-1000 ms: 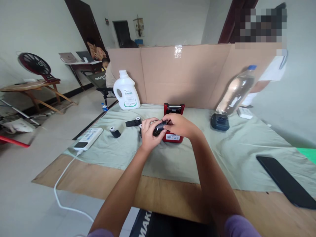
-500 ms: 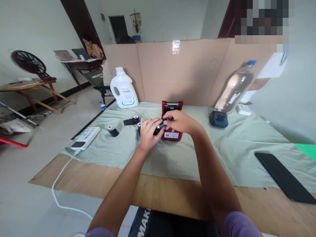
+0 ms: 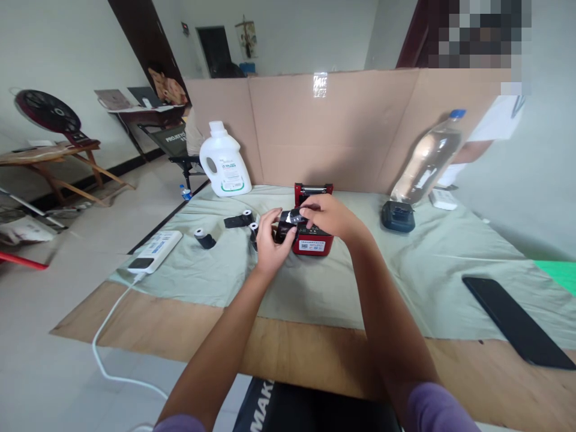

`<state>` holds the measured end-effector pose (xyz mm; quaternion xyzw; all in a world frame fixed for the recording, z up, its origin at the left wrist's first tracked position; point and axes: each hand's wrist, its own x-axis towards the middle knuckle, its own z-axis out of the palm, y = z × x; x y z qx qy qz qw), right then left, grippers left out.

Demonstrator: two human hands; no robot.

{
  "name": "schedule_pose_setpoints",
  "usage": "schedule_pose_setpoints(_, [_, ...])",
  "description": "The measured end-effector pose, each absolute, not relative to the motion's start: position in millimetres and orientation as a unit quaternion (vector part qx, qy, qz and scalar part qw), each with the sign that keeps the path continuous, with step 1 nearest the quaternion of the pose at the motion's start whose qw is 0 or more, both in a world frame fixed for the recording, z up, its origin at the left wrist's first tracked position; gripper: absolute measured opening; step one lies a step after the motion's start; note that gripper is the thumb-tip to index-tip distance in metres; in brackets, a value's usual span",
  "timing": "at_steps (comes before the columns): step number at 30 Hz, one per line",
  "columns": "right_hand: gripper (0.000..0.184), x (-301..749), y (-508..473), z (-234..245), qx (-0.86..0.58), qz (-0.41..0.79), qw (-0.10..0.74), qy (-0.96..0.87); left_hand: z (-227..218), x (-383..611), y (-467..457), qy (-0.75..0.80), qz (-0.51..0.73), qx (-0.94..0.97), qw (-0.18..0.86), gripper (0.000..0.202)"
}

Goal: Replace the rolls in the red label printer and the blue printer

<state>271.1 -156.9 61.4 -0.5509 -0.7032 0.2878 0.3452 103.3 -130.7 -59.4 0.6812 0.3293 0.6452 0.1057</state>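
Note:
A small red printer (image 3: 315, 243) with its lid open sits on the pale green cloth (image 3: 405, 264) in the middle of the table. My left hand (image 3: 270, 246) grips a black paper roll (image 3: 288, 221) at the printer's left side. My right hand (image 3: 330, 217) is over the printer, its fingertips pinched on the top of the same roll. Two more black-wrapped rolls lie to the left: a roll (image 3: 204, 238) lying apart and a roll (image 3: 246, 216) beside a black wrapper strip.
A white power bank (image 3: 155, 251) with a white cable lies at the left edge. A white detergent jug (image 3: 225, 161) and a clear water bottle (image 3: 427, 159) stand before the cardboard screen (image 3: 342, 120). A dark blue device (image 3: 397, 216) and a black phone (image 3: 510, 321) lie to the right.
Both hands have carried the black roll up and forward, from in front of the printer to its open top. The camera tilted slightly.

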Motion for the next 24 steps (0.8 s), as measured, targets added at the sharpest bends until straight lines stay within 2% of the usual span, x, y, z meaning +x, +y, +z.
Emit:
schedule_pose_setpoints(5, [0.007,273,-148,57,-0.551,0.326,0.411,-0.649,-60,113,-134,0.328,0.678,0.593,0.285,0.044])
schedule_pose_setpoints(8, [0.008,273,-143,54,-0.532,0.373,0.453,-0.61,-56,117,-136,0.316,0.679,0.568,0.341,0.047])
schedule_pose_setpoints(18, [0.01,274,-138,51,-0.528,0.414,0.486,-0.56,-54,117,-136,0.289,0.672,0.555,0.395,0.054])
schedule_pose_setpoints(24, [0.007,276,-140,52,-0.534,0.396,0.459,-0.59,-57,118,-134,0.301,0.655,0.567,0.399,0.058])
